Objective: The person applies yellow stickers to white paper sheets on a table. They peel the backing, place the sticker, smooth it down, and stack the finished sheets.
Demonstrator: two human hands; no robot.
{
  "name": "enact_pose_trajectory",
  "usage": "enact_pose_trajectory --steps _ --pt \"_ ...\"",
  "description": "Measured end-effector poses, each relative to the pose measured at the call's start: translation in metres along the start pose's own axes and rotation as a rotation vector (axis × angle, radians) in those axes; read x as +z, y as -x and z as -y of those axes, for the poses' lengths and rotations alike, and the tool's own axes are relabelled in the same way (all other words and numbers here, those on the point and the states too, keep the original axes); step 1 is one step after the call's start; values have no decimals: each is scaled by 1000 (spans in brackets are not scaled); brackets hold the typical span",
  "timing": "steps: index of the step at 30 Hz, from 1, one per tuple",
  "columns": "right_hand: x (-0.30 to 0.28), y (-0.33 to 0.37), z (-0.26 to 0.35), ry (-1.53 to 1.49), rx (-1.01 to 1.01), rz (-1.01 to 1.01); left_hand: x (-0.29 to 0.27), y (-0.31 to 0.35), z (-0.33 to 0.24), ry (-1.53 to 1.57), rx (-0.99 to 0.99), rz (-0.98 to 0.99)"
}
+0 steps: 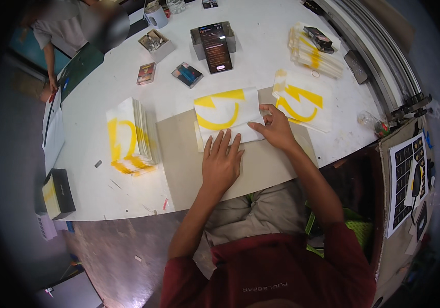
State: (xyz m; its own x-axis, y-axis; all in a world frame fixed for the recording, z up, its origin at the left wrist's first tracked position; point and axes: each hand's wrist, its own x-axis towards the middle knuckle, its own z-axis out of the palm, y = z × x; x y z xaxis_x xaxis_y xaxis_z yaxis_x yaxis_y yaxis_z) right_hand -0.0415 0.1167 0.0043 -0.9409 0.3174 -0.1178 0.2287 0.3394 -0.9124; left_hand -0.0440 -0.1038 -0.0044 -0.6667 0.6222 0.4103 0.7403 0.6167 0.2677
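A white sheet with yellow print (223, 109) lies in front of me, one layer folded over another, on a grey-brown board (184, 172). My left hand (222, 163) is open, its fingers stretched flat across the sheet's near edge. At the sheet's right edge is my right hand (277, 129), thumb resting on the white surface and index finger apart from it by the edge. To the right, a low pile of similar printed sheets (304, 105) partly overlaps the board. A taller stack of folded yellow-and-white pieces (131, 136) stands left of the board.
A phone (216, 49) leans on a grey box (197, 45) at the back. Nearby are two small packs (146, 73) and an open box of small items (154, 45). Another printed pile (312, 56) lies back right, before a metal rail (374, 56). A person (58, 36) works far left.
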Motion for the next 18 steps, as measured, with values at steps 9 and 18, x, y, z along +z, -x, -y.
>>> enact_pose_trajectory --steps 9,18 --pt "9 54 -20 454 -705 -111 14 5 9 15 4 17" --pt "13 68 -32 623 -688 -120 11 12 -2 25 -24 94"
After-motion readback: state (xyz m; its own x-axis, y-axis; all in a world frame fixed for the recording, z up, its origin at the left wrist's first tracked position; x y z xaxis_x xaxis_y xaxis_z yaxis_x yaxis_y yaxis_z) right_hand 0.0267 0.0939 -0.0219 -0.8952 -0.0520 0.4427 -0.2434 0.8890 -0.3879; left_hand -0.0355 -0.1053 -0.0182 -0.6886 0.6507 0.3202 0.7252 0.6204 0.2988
